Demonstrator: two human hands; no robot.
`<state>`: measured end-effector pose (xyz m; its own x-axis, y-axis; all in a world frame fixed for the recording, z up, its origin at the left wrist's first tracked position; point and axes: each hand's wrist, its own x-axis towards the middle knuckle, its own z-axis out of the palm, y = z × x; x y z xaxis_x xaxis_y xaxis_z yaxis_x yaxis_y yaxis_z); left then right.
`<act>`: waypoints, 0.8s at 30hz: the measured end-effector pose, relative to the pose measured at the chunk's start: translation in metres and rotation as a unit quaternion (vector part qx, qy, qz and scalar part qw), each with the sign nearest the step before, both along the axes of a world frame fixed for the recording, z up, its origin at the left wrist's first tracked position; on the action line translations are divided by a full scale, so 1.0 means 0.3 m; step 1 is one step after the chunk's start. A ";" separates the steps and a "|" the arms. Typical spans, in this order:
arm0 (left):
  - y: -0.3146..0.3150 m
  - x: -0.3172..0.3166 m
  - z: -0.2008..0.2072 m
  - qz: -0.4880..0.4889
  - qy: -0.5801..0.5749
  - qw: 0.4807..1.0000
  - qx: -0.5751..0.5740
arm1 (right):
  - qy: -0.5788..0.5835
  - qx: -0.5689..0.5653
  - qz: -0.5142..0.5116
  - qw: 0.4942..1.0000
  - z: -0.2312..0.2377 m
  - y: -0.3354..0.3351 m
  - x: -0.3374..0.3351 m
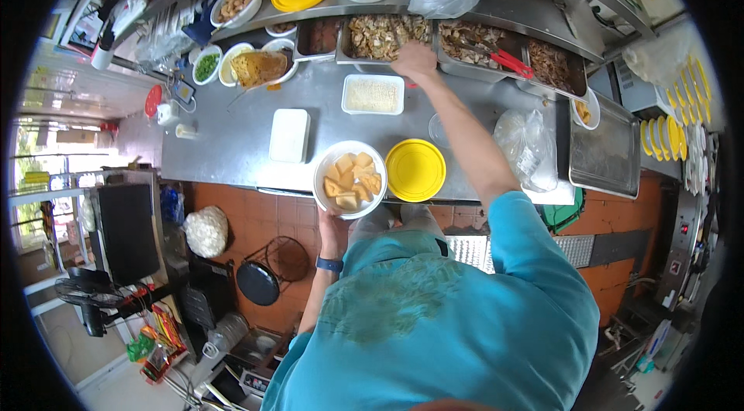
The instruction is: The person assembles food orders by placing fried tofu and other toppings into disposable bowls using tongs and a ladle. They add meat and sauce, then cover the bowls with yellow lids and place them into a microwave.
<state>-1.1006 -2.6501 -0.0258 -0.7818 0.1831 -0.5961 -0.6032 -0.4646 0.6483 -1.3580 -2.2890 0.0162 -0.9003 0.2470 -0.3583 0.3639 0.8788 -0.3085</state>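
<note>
My left hand [332, 230] grips a round white bowl [319, 186] from below, at the table's front edge. Several golden, pale-sided chunks [353, 176], perhaps fried tofu, lie in it. My right arm stretches forward, and my right hand [416, 60] is closed at the front rim of a metal tray of chopped, pale brown food [380, 35]. A bit of red [411, 86] shows just under that hand; what the fingers hold is hidden. Right of the bowl lies a yellow round lid [416, 170]. Beyond it stands a rectangular white tub of pale grains [373, 94].
Red-handled tongs [510, 61] lie across the trays at right. A white rectangular box [290, 135] stands left of the bowl. A plastic bag [527, 146] and an oblong metal tray [603, 149] lie to the right. A black-topped stool [258, 282] stands on the floor.
</note>
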 end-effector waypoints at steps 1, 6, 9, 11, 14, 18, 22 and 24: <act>0.015 -0.017 -0.017 0.005 -0.012 1.000 -0.007 | -0.013 0.010 -0.016 1.000 0.009 0.042 0.016; 0.115 -0.103 -0.076 0.008 0.016 1.000 -0.003 | 0.027 0.052 -0.103 0.993 0.094 0.178 0.133; 0.174 -0.174 -0.072 -0.015 0.038 0.999 -0.009 | 0.009 0.100 0.019 0.995 0.157 0.203 0.177; 0.211 -0.220 -0.055 -0.010 0.021 1.000 -0.017 | 0.021 0.118 0.071 0.990 0.178 0.205 0.176; 0.243 -0.264 -0.015 -0.020 0.029 0.999 -0.027 | 0.003 0.125 0.121 0.985 0.155 0.192 0.121; 0.269 -0.323 0.022 -0.046 0.044 0.998 -0.025 | -0.023 0.129 0.175 0.976 0.061 0.149 0.005; 0.291 -0.385 0.030 -0.059 0.057 0.996 -0.026 | -0.077 0.033 0.137 0.987 0.019 0.161 -0.053; 0.301 -0.417 0.022 -0.064 0.074 0.995 -0.026 | -0.141 -0.057 0.100 0.983 0.024 0.194 -0.053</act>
